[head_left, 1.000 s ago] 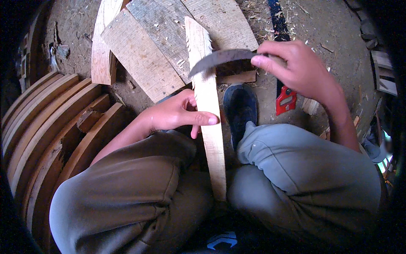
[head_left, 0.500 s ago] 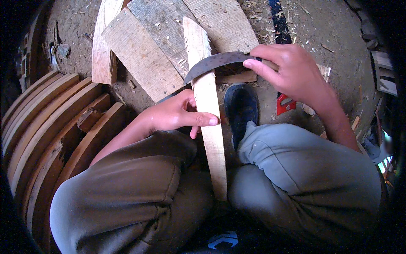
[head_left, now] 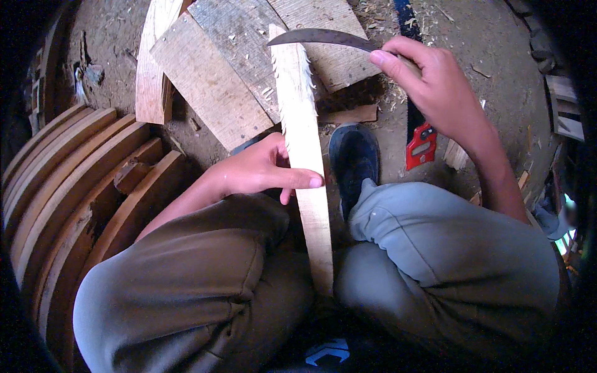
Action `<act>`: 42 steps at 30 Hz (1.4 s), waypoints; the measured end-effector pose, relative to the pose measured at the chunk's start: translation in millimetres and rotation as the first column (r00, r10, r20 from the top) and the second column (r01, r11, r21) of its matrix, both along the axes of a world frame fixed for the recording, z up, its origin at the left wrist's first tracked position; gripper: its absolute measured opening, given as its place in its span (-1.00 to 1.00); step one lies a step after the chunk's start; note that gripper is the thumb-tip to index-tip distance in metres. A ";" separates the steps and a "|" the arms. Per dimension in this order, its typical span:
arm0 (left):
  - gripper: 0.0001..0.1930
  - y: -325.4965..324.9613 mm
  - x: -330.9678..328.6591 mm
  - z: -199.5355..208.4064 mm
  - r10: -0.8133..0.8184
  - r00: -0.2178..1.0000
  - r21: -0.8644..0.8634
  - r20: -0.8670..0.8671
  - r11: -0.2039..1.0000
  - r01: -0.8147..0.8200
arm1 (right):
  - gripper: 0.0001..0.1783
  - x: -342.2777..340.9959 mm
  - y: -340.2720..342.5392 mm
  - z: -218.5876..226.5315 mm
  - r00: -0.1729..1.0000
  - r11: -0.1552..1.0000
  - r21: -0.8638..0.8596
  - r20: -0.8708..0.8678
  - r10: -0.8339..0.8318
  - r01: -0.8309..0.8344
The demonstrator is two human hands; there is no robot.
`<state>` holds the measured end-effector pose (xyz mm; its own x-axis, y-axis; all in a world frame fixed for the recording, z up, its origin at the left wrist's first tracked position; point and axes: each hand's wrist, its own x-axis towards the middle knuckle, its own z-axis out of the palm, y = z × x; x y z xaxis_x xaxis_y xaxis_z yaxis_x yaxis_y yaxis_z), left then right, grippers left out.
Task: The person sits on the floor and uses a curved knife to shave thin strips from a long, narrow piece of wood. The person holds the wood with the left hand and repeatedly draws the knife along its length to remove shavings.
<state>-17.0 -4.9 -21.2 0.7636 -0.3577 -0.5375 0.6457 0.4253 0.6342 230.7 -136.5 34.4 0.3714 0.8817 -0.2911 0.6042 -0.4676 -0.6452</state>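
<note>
A long pale strip of wood [head_left: 301,133] stands slanted between my knees, its far end over the boards on the ground. Rough curled shavings cling to both of its edges in the far half. My left hand [head_left: 267,169] is closed around the strip near its middle, thumb across the top face. In my right hand [head_left: 438,81] is the handle of a sickle [head_left: 329,36] with a dark curved blade. The blade lies across the far tip of the strip, its point just past the left edge. Whether it touches the wood I cannot tell.
Several curved timber pieces [head_left: 68,180] stand in a row at the left. Flat boards [head_left: 211,81] lie ahead on the dirt floor, beside another curved piece [head_left: 152,68]. A handsaw with a red handle [head_left: 421,147] lies at the right. My dark shoe [head_left: 354,155] is beside the strip.
My right hand has moved the sickle away from me, from the strip's middle part to its far tip. My left hand keeps its hold in nearly the same place.
</note>
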 end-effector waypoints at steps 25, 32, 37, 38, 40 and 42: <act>-0.67 -14.0 1.2 -5.6 0.136 0.988 0.146 0.067 0.979 -0.145 | -0.61 -3.4 -6.2 -2.9 0.990 0.984 -0.132 -0.091 0.110 -0.122; -0.44 -18.1 -2.9 -24.1 0.178 0.943 -0.173 0.281 0.976 -0.133 | -0.65 6.7 -5.3 -8.6 0.995 0.998 -0.070 -0.095 -0.014 0.007; -0.27 -18.9 -4.7 -29.2 0.156 0.925 -0.211 0.347 0.974 -0.085 | -0.63 8.6 -5.8 -12.3 0.995 1.000 -0.023 -0.102 -0.012 0.010; -0.25 -20.1 -3.8 -28.7 0.169 0.923 -0.239 0.345 0.967 -0.088 | -0.63 8.4 -5.1 -12.8 0.996 1.000 -0.015 -0.092 -0.007 0.006; -0.23 -23.2 -2.0 -26.2 0.197 0.920 -0.296 0.338 0.950 -0.095 | -0.62 7.6 -2.8 -12.1 0.996 1.000 -0.017 -0.085 0.001 -0.002; -0.26 -22.1 -4.3 -27.9 0.136 0.953 -0.307 0.272 0.950 -0.048 | -0.61 8.5 -0.6 -8.5 0.996 0.999 -0.036 -0.086 0.002 -0.005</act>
